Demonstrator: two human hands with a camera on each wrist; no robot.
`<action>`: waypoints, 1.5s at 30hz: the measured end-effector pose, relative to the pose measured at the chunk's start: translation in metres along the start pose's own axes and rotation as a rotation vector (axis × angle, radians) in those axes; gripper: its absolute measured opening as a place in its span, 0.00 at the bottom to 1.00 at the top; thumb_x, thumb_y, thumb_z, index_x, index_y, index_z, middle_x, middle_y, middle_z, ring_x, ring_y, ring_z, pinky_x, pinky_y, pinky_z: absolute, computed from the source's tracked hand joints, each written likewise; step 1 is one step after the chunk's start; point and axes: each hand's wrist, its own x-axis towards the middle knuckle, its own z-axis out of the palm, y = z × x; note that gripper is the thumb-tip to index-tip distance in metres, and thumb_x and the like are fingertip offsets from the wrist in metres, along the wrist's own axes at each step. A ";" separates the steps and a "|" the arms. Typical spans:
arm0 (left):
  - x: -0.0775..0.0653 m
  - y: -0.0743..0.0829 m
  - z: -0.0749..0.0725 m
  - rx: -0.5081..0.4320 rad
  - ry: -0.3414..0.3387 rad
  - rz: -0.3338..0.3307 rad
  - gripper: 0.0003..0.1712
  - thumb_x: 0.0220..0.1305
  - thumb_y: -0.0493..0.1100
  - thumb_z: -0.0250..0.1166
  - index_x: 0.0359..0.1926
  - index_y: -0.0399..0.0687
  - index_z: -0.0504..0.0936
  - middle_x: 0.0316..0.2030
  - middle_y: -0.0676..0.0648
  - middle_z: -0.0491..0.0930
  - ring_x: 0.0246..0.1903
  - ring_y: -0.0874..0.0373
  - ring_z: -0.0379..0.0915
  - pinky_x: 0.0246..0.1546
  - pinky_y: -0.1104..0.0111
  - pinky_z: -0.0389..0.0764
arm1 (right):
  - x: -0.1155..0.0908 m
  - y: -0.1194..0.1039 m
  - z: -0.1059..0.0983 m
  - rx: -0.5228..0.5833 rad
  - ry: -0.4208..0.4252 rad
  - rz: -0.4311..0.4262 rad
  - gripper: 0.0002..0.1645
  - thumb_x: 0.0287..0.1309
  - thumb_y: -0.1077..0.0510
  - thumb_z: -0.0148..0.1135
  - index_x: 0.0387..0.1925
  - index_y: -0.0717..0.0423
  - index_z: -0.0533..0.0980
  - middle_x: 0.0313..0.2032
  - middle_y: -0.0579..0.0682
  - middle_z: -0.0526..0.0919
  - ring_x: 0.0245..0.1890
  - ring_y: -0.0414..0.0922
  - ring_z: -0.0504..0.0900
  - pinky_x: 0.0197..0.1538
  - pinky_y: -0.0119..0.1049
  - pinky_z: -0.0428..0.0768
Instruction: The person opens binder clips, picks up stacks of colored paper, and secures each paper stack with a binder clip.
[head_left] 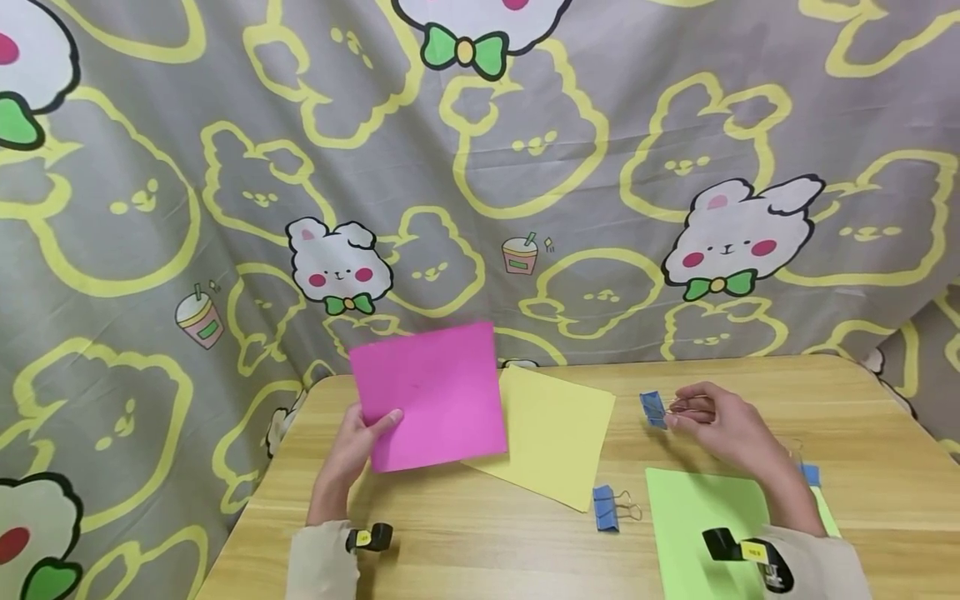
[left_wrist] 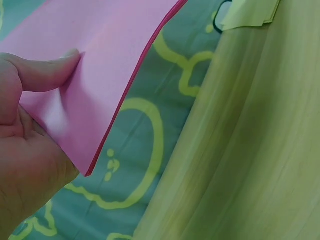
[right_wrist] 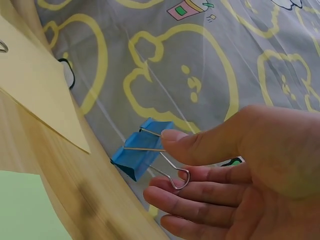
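My left hand grips a stack of pink paper at its lower left corner, thumb on the front face. In the left wrist view the thumb presses a crease into the pink sheets, whose darker edges show in layers. My right hand holds a blue binder clip by its wire handles, above the table. Seen from the right wrist, the thumb lies on one handle and the fingers are at the other, with the clip's blue body pointing away from the palm.
Yellow paper lies on the wooden table, partly behind the pink stack. A second blue binder clip rests near its lower corner. Green paper lies under my right forearm, with another blue clip at its right edge. A patterned curtain hangs behind.
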 end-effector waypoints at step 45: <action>0.004 -0.004 0.035 -0.068 -0.052 -0.016 0.13 0.71 0.32 0.62 0.54 0.29 0.77 0.39 0.42 0.82 0.36 0.52 0.82 0.40 0.62 0.84 | 0.002 -0.014 0.010 0.056 -0.029 -0.056 0.33 0.67 0.47 0.68 0.61 0.68 0.72 0.51 0.61 0.84 0.53 0.60 0.83 0.52 0.49 0.83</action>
